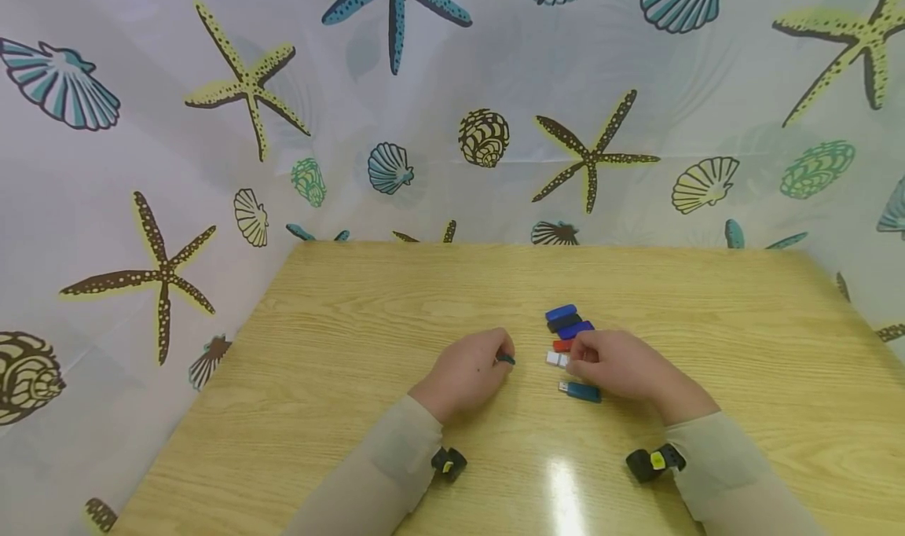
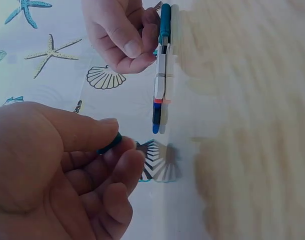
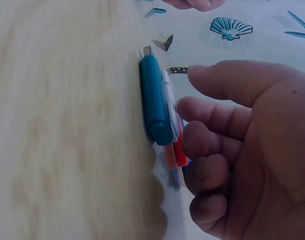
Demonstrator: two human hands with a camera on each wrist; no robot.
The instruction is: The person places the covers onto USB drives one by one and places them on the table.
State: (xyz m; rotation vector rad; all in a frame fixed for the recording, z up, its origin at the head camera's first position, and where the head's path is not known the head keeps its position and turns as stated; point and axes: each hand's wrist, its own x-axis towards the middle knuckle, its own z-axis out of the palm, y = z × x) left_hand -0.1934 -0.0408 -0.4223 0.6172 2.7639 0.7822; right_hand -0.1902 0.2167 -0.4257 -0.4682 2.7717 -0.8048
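My left hand (image 1: 470, 371) pinches a small teal cap (image 2: 110, 144) between thumb and fingers, mostly hidden by the fingertips. On the table, a teal USB stick (image 1: 583, 392) lies with its metal plug bare and pointing left. Just beyond it is a white USB stick (image 1: 557, 359), its right end hidden behind my right hand (image 1: 622, 363). In the right wrist view the right thumb and index finger stand apart, loosely bent, close beside the white stick. A red USB stick (image 1: 563, 346) lies past the white one, partly covered by the right hand.
Farther back in the row lie a blue stick (image 1: 575, 330), a black stick (image 1: 564, 323) and another blue stick (image 1: 561, 312), close together. The wooden table (image 1: 368, 308) meets a hanging cloth (image 1: 424, 190) printed with shells and starfish at its back and sides.
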